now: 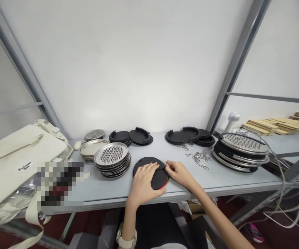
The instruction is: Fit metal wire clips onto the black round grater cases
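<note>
A round black disc (149,161) with a red and yellow edge showing at its lower right lies near the table's front edge. My left hand (144,180) rests on it, fingers spread across the top and thumb by the near rim. At the disc's right edge my right hand (179,173) pinches a small metal piece (165,164), mostly hidden by the fingertips. Loose metal clips (201,156) are scattered behind and to the right of that hand. Left of the disc stands a stack of round metal graters (112,155).
Black round holders (183,135) and more black discs (140,136) lie along the wall. At right is a stack of black and metal graters (243,148), with cables beside it. A cream bag (22,155) covers the left end. Wooden pieces (276,125) lie on the far-right shelf.
</note>
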`<action>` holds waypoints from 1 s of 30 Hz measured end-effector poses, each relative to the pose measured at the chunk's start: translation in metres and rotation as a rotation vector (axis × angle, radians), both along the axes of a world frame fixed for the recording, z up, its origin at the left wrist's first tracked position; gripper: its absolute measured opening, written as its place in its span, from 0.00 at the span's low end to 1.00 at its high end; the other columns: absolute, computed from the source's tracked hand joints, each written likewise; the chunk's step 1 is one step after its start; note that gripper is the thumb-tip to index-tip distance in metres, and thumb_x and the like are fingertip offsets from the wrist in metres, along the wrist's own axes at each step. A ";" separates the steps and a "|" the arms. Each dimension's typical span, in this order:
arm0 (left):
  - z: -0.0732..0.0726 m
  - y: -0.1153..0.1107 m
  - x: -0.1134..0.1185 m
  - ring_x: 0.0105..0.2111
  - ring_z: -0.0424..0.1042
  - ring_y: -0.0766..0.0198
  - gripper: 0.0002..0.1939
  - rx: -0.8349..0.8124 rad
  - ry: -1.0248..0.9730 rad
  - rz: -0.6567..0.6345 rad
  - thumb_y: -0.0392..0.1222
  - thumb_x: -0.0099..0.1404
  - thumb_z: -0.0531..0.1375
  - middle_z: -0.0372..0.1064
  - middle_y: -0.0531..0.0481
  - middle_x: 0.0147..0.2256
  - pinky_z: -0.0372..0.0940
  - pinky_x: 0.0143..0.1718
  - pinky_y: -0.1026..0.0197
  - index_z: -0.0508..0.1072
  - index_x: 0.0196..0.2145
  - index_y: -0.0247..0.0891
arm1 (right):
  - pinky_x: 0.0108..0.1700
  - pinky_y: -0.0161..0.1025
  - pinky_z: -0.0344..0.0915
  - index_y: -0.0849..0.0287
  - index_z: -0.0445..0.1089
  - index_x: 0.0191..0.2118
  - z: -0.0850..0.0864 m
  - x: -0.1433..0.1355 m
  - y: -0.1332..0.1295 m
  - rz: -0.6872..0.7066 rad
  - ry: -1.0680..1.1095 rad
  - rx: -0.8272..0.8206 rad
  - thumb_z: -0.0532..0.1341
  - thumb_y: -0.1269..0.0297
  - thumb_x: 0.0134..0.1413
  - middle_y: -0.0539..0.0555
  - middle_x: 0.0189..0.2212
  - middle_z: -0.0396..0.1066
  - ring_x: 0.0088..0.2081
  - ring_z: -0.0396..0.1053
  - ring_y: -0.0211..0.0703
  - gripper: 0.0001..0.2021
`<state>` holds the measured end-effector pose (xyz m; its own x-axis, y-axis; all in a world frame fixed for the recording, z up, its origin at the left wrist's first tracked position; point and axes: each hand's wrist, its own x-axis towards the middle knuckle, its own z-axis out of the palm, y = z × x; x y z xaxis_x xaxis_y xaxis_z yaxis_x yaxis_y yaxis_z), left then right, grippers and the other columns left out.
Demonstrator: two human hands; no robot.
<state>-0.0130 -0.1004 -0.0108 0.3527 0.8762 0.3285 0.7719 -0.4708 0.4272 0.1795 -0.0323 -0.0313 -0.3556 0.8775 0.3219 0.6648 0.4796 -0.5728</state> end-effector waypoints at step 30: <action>-0.003 0.001 0.000 0.60 0.55 0.51 0.39 0.002 0.002 -0.007 0.53 0.52 0.66 0.56 0.51 0.61 0.48 0.61 0.46 0.58 0.60 0.49 | 0.25 0.33 0.47 0.57 0.51 0.20 0.001 0.002 -0.001 0.007 0.025 -0.007 0.50 0.63 0.56 0.45 0.16 0.53 0.20 0.52 0.34 0.14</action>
<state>-0.0131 -0.0990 -0.0138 0.3594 0.8732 0.3293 0.7693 -0.4769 0.4251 0.1813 -0.0338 -0.0304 -0.3541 0.8771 0.3243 0.6468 0.4802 -0.5924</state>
